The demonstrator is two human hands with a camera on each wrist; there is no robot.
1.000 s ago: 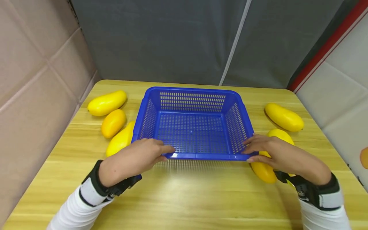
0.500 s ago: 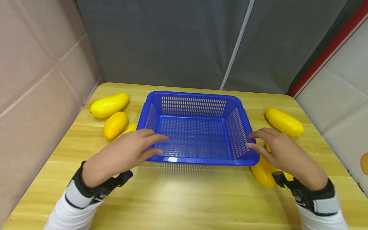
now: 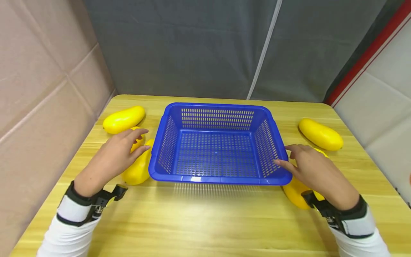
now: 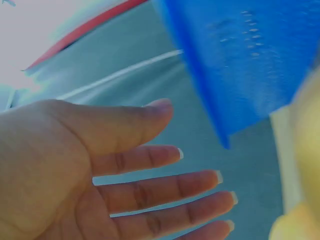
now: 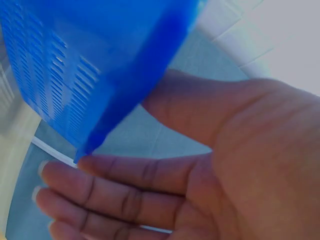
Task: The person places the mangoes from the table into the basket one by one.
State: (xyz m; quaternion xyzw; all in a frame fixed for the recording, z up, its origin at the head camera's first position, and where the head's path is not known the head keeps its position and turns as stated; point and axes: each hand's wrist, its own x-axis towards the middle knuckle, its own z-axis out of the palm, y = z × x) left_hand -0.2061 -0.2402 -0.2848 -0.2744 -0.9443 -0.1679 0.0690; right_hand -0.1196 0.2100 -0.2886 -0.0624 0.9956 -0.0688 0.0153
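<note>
A blue perforated plastic basket (image 3: 221,179) stands on the wooden table, with nothing inside it. My left hand (image 3: 110,159) is off the basket, above yellow oblong fruit (image 3: 137,172) at its left side; an orange-yellow fruit (image 3: 138,142) is partly hidden under the fingers. In the left wrist view that hand (image 4: 125,165) has spread fingers and holds nothing. At the basket's right front corner is my right hand (image 3: 313,173), thumb over the rim and fingers outside. The right wrist view shows its fingers (image 5: 135,195) fairly straight beside the basket wall (image 5: 100,55).
A long yellow fruit (image 3: 124,119) lies at the table's back left, another (image 3: 321,134) at the right. Partly beneath my right hand is an orange-yellow fruit (image 3: 295,192). A grey curtain (image 3: 192,50) hangs behind the table (image 3: 205,221); padded walls flank it.
My left hand has let go of the basket's front rim and moved left over the fruit. The right hand has lifted slightly and stays by its corner. The basket has barely moved.
</note>
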